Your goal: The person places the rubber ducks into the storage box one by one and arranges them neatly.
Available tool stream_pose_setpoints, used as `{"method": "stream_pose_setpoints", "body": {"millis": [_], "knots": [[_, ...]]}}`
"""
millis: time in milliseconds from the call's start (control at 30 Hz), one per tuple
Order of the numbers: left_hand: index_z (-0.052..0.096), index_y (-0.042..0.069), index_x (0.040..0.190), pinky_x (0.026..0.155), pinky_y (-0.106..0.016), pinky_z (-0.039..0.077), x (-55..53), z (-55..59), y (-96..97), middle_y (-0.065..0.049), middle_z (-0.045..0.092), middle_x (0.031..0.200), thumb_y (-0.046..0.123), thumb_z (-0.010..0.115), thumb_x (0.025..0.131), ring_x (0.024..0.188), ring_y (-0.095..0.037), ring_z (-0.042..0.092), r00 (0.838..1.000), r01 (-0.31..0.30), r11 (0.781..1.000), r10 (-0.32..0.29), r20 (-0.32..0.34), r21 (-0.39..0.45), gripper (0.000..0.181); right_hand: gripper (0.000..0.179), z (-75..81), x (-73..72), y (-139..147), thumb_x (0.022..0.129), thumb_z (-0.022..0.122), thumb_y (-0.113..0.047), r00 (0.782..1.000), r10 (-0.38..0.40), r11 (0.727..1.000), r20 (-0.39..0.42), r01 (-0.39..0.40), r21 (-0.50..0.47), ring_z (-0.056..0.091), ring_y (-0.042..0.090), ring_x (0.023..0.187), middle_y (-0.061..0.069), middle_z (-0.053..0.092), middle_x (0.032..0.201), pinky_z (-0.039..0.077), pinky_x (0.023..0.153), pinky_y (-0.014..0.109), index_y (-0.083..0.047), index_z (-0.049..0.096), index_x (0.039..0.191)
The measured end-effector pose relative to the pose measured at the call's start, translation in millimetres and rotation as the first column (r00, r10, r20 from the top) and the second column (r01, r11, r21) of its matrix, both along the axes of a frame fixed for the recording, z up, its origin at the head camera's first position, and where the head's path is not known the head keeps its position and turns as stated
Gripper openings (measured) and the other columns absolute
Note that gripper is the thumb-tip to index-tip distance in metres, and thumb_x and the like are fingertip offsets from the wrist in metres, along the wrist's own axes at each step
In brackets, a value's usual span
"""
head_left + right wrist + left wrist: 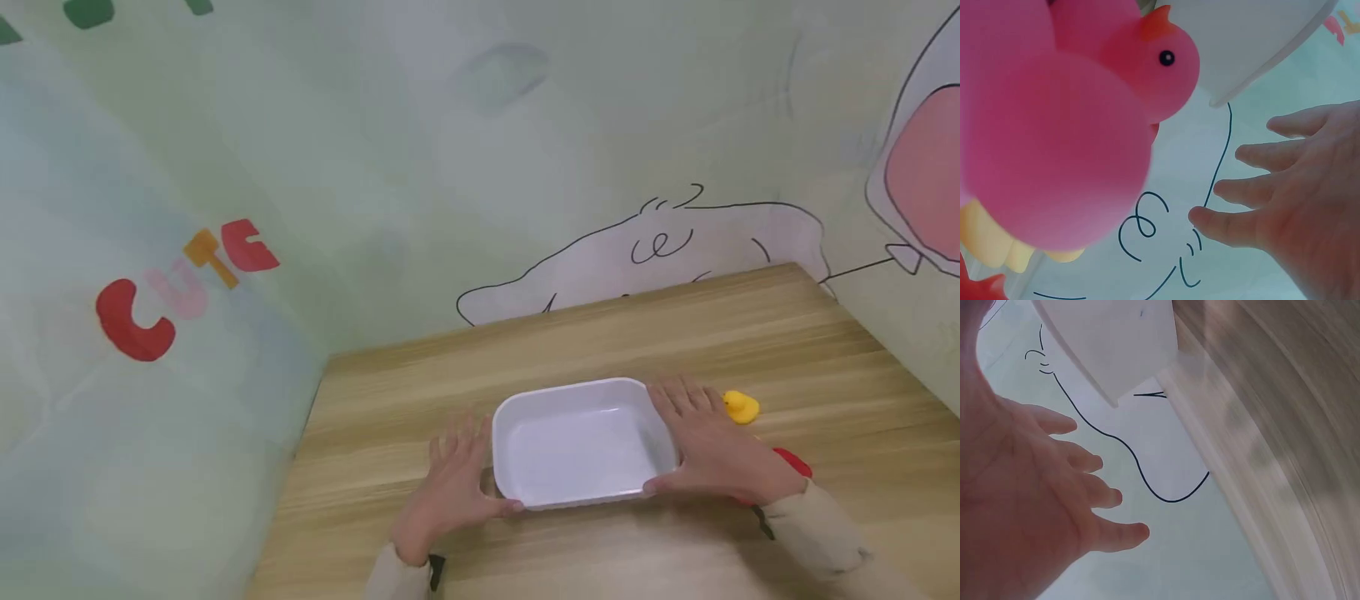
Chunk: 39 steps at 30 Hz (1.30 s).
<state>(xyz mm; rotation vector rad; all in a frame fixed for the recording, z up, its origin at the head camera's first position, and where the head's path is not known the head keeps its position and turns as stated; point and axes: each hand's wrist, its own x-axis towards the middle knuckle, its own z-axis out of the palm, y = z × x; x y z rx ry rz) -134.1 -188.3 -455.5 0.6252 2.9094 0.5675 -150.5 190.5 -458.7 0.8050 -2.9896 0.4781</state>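
Observation:
A white rectangular dish (pixel 585 446) with rounded corners and nothing inside sits on the wooden tabletop, between the two hands. At its left end is my left hand (pixel 457 483), fingers straight and spread, thumb by the near left corner. My right hand (pixel 708 450) lies along the right end, fingers extended and thumb at the near right corner. In the left wrist view the palm and fingers of the left hand (pixel 1054 481) look apart from the dish (pixel 1116 337). The right wrist view likewise shows straight, spread fingers on the right hand (pixel 1291 181).
A yellow toy duck (pixel 742 407) stands just right of the right hand. A red object (pixel 793 461) is partly hidden behind the right wrist. A pink toy duck (pixel 1066 150) fills much of the right wrist view. Painted walls enclose the wooden table (pixel 405 375).

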Motion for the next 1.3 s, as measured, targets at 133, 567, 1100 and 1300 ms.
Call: {"method": "stream_pose_setpoints", "body": {"millis": [133, 567, 1100, 1300], "knots": [[0.016, 0.008, 0.162, 0.116, -0.08, 0.007, -5.5, -2.6, 9.8, -0.028, 0.007, 0.165, 0.064, 0.082, 0.069, 0.148, -0.053, 0.0, 0.999, 0.025, 0.999, -0.026, 0.02, 0.027, 0.128, 0.137, 2.8, 4.1, 8.0, 0.064, 0.061, -0.09, 1.0, -0.019, 1.0, -0.005, 0.019, 0.014, 0.017, 0.054, 0.145, 0.03, 0.02, 0.161, 0.021, 0.114, 0.079, 0.008, 0.027, 0.154], [0.014, -0.005, 0.158, 0.121, -0.07, 0.02, -29.5, -8.1, 22.2, -0.033, 0.011, 0.162, 0.041, 0.08, 0.082, 0.149, -0.047, 0.009, 0.986, 0.038, 0.96, -0.081, 0.143, 0.277, 0.11, 0.125, 9.9, 6.2, 28.3, 0.068, 0.07, -0.081, 0.992, -0.004, 1.0, -0.127, 0.004, 0.005, 0.028, 0.055, 0.138, 0.031, 0.036, 0.151, 0.034, 0.106, 0.077, 0.007, 0.035, 0.149], [0.027, -0.02, 0.148, 0.044, -0.024, 0.043, -43.6, -13.1, 9.2, -0.003, 0.051, 0.062, 0.019, 0.072, 0.092, 0.052, -0.012, 0.045, 0.972, -0.147, 0.918, 0.065, 0.225, 0.368, 0.082, 0.073, 10.9, 19.9, 64.5, 0.066, 0.09, -0.05, 0.981, -0.196, 0.978, -0.004, 0.196, 0.078, 0.024, 0.055, 0.137, 0.03, 0.043, 0.143, 0.026, 0.108, 0.082, -0.004, 0.068, 0.118], [0.042, -0.016, 0.142, 0.062, -0.033, 0.061, -41.3, -8.5, 2.1, -0.027, 0.062, 0.114, 0.009, 0.071, 0.091, 0.076, -0.021, 0.063, 0.96, -0.216, 0.892, 0.119, 0.255, 0.398, 0.064, 0.04, -1.2, 29.0, 73.2, 0.069, 0.089, -0.041, 0.975, -0.22, 0.974, 0.013, 0.219, 0.052, 0.019, 0.057, 0.138, 0.032, 0.047, 0.137, 0.023, 0.11, 0.081, -0.014, 0.063, 0.084]]}}
